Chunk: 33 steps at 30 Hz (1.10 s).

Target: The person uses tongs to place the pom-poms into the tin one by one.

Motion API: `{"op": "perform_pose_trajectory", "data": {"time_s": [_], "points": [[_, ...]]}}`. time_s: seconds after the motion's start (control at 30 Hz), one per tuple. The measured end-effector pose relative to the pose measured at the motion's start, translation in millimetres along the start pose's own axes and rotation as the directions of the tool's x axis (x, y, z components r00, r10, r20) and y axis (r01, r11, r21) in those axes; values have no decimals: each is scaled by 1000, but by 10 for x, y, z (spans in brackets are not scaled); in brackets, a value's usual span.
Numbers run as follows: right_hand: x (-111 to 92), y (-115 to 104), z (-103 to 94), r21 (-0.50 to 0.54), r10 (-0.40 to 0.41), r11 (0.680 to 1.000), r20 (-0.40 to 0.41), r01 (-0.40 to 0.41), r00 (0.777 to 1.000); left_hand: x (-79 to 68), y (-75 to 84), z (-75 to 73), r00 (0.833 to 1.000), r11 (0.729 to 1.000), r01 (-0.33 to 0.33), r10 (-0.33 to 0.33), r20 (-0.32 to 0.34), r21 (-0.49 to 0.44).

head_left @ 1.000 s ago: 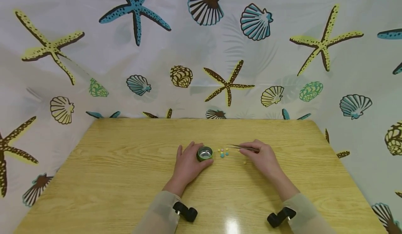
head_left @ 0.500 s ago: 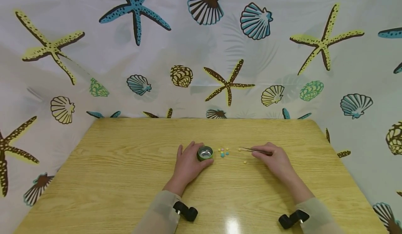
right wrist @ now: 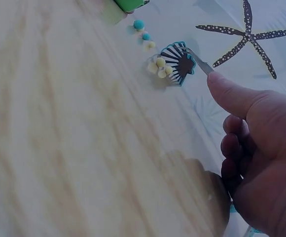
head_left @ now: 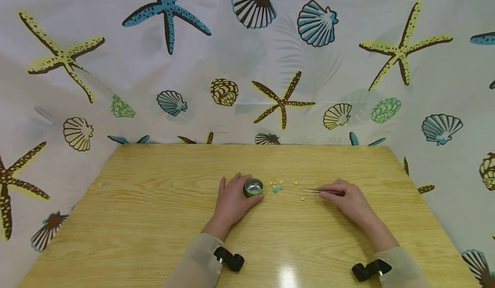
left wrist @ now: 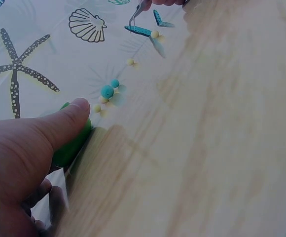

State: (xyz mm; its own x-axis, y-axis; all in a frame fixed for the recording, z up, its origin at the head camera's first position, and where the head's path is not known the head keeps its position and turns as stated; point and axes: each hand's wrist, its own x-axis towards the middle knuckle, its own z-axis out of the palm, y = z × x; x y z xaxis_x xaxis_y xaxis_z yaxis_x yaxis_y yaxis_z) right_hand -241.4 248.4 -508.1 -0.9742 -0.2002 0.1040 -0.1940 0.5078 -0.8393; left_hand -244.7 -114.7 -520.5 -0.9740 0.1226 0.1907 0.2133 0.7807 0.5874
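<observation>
I have the left hand [head_left: 231, 197] gripping the green tin [head_left: 255, 195], fingers round its side; the right hand [head_left: 349, 200] pinches tweezers [head_left: 320, 190] near two yellow beads [head_left: 303, 199] on the worktop [head_left: 154, 219]. An off-centre squeeze could flick one away.

A wooden counter [head_left: 154, 228] with pale yellow-brown grain spreads across the lower half of the head view, a bright glare spot [head_left: 287, 276] near its front edge. Behind it and along both sides hangs a whitish cloth [head_left: 216, 60] printed with sea motifs. High on it is a blue starfish [head_left: 167, 7], with a brown-striped scallop [head_left: 254, 5] and a blue scallop [head_left: 318, 23] to its right. Yellow starfish [head_left: 63, 58] flank these on both sides; a brown starfish [head_left: 281, 102] sits lower, near the middle.
</observation>
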Motion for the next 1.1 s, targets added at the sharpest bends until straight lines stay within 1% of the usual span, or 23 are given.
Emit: {"op": "perform_pose_trajectory", "data": {"time_s": [0.23, 0.43, 0.57, 0.8, 0.97, 1.1], "points": [[-14, 25, -40, 21, 14, 1000, 40, -14, 999, 4, 3, -2, 1000, 1000, -1, 1, -2, 3], [-17, 36, -64, 29, 4, 1000, 68, -6, 998, 15, -2, 3, 1000, 1000, -1, 1, -3, 3], [-16, 57, -65, 17, -7, 1000, 77, 5, 997, 9, -12, 10, 1000, 1000, -2, 2, -5, 5], [-23, 63, -72, -28, 20, 999, 86, -17, 996, 14, -13, 14, 1000, 1000, -1, 1, -2, 6], [-24, 44, -64, -31, 11, 999, 93, -8, 996, 15, -19, 18, 1000, 1000, 1, -1, -2, 11], [-22, 53, -53, -45, 20, 999, 91, -16, 996, 16, -18, 24, 1000, 1000, 4, -4, -3, 12]]}}
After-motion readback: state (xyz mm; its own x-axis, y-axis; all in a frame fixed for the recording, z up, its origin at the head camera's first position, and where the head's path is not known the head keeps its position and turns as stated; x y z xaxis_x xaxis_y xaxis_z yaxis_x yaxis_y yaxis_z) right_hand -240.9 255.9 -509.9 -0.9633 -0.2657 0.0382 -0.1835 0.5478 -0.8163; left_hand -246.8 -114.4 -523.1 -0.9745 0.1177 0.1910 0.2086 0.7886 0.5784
